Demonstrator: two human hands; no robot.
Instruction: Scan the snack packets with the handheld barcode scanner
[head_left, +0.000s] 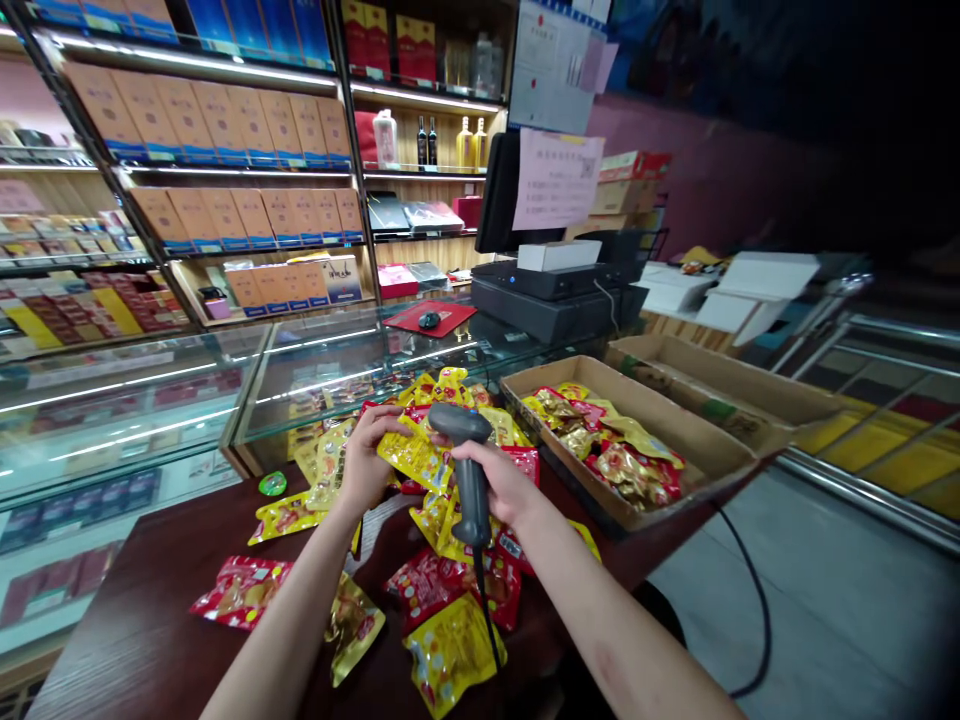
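Scanner in right hand, yellow packet in left, both over the dark counter.

Right hand (501, 482) is wrapped around the grip of the grey barcode scanner (465, 470), head tipped left toward the packet, forearm coming in from lower right; its cable (487, 620) drops down along the arm. Left hand (367, 455) pinches the yellow snack packet (416, 458) by its edge, fingers curled over the top, held just beside the scanner head. Loose red and yellow packets (442, 610) litter the wooden counter (142, 620) under both arms. Cardboard tray (637, 500) with more packets sits to the right, near the scanner hand. Glass display case (330, 370) and cash register (555, 290) behind.
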